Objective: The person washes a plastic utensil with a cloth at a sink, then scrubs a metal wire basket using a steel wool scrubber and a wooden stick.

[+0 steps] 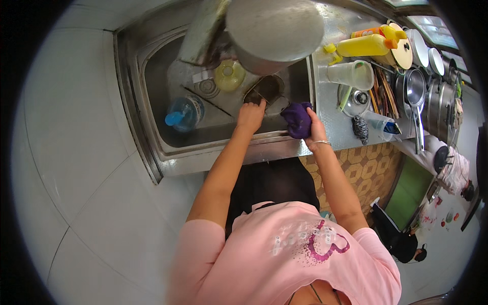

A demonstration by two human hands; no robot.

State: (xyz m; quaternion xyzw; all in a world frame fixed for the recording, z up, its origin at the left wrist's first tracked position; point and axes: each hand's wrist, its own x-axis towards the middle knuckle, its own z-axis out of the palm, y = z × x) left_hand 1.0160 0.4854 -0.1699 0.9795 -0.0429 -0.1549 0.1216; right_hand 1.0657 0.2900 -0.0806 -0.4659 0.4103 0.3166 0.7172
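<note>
My left hand (251, 116) is at the near rim of a dark metal container (268, 88) lying in the stainless steel sink (177, 150), its fingers bent over the edge. A bunched purple cloth (298, 121) is in my right hand (315, 131), above the sink's near right corner. A thin wire or handle shows between the container and the cloth. Left of my left hand lie a thin dark stick (207, 101) and a clear plastic bottle with a blue cap (187, 113). Behind them sits a yellowish round plastic vessel (229, 75).
A large metal pot (276, 32) and a flat metal piece (204, 32) rise over the sink's far side. On the right counter stand yellow bottles (364, 45), a plastic cup (350, 75), a glass lid (354, 100), chopsticks, a scourer (360, 129) and pans. Another person (400, 240) is at the far right.
</note>
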